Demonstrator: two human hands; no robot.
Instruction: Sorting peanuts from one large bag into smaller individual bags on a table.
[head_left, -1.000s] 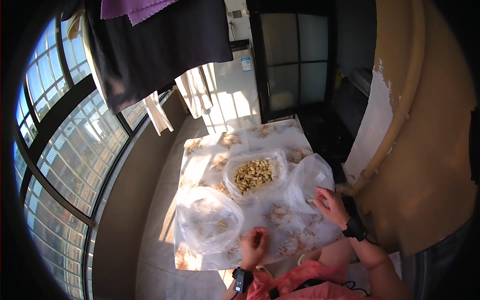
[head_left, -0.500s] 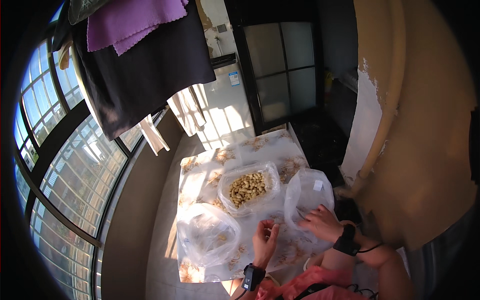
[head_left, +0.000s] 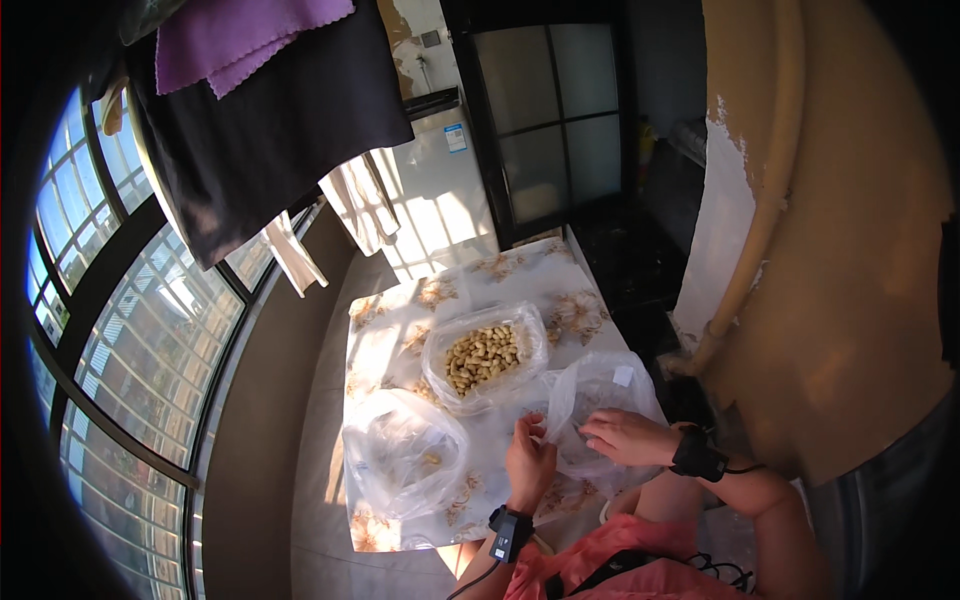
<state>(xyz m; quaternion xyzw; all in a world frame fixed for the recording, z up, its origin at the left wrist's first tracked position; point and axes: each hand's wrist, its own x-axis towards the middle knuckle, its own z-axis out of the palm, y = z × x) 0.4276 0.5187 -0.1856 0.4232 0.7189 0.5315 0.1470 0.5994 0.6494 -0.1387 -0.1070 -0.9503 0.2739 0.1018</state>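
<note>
Sunlit surface | left hand has moved to right-side plastic bag, joining right hand | both curled, whether gripping: cannot tell

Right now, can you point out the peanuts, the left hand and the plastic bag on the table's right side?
Peanuts [head_left: 482, 360]: head view, middle of the heap.
Left hand [head_left: 530, 464]: head view, middle of the hand.
Right-side plastic bag [head_left: 590, 385]: head view, upper part, beyond the fingers.
</note>
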